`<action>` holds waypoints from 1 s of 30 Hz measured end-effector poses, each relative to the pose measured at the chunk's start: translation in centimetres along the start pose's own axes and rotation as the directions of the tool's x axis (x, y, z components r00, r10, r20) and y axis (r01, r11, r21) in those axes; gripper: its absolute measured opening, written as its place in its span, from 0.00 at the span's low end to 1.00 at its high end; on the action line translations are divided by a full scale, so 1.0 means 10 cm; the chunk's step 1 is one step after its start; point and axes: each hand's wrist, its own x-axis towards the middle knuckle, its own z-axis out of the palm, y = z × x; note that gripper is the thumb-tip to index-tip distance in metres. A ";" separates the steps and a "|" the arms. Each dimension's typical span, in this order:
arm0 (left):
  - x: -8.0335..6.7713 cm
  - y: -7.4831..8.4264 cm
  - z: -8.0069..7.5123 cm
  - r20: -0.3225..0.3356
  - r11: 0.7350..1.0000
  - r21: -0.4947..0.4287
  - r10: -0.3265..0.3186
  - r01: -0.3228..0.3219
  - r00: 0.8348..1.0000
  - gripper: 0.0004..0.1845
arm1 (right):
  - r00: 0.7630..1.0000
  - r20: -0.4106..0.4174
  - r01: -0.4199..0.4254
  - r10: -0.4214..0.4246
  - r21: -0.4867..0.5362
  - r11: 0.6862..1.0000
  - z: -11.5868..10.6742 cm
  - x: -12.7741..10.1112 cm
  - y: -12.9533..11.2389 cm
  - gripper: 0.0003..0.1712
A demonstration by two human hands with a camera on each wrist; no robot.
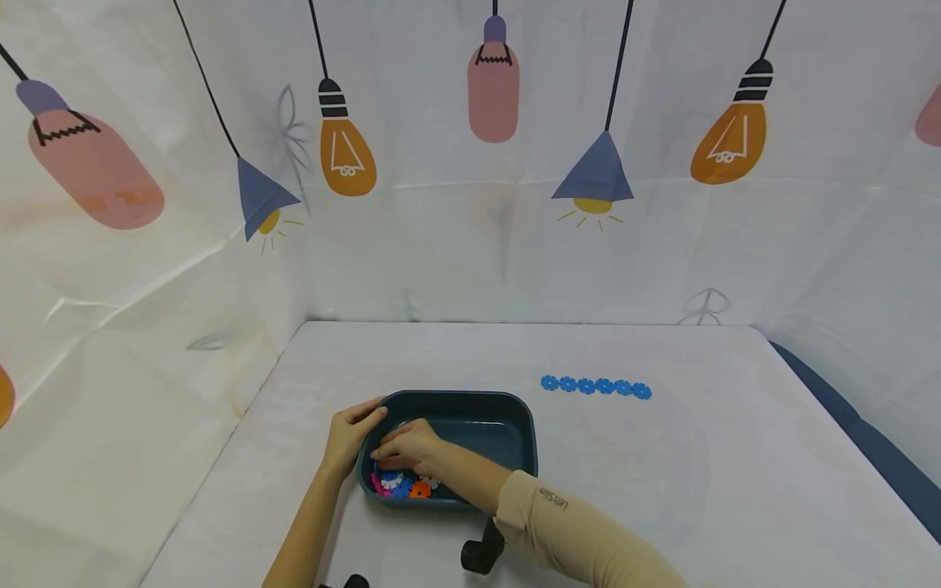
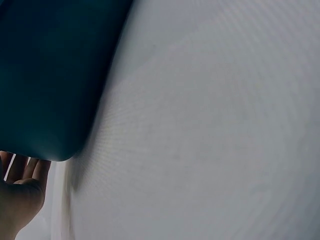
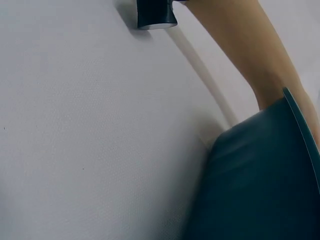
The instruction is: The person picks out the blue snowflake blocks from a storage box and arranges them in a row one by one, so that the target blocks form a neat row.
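Observation:
A dark teal tray [image 1: 507, 425] sits on the white table near its front. Several coloured flower-shaped discs [image 1: 403, 485] in pink, blue, orange and white lie in the tray's near left corner. My left hand [image 1: 365, 418] grips the tray's left rim, with fingers curled over the edge. My right hand [image 1: 384, 456] reaches into the tray from the right, its fingers bent down onto the discs; the fingertips are hidden, so a pinch cannot be confirmed. In the left wrist view the tray's outer wall [image 2: 50, 75] fills the upper left above my palm [image 2: 20, 195]. The right wrist view shows the tray [image 3: 265, 180] from outside.
A row of several blue flower discs [image 1: 595, 386] lies on the table [image 1: 662, 490] to the right, beyond the tray. Printed sheets with lamp pictures wall in the back and sides. Black wrist-worn cameras [image 1: 481, 555] show at the bottom edge.

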 end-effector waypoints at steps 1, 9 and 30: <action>0.00 0.00 0.00 -0.002 1.000 0.000 0.000 0.000 1.000 0.21 | 1.000 -0.008 0.004 -0.004 -0.009 1.000 0.00 0.00 0.00 0.14; 0.01 -0.01 0.00 -0.009 1.000 -0.019 -0.020 0.020 1.000 0.20 | 0.999 0.001 0.044 -0.044 -0.091 0.995 -0.01 0.00 -0.01 0.11; -0.01 0.01 0.01 0.002 1.000 -0.015 0.009 -0.009 1.000 0.20 | 0.958 0.285 0.131 0.004 -0.451 0.883 -0.28 -0.18 -0.11 0.10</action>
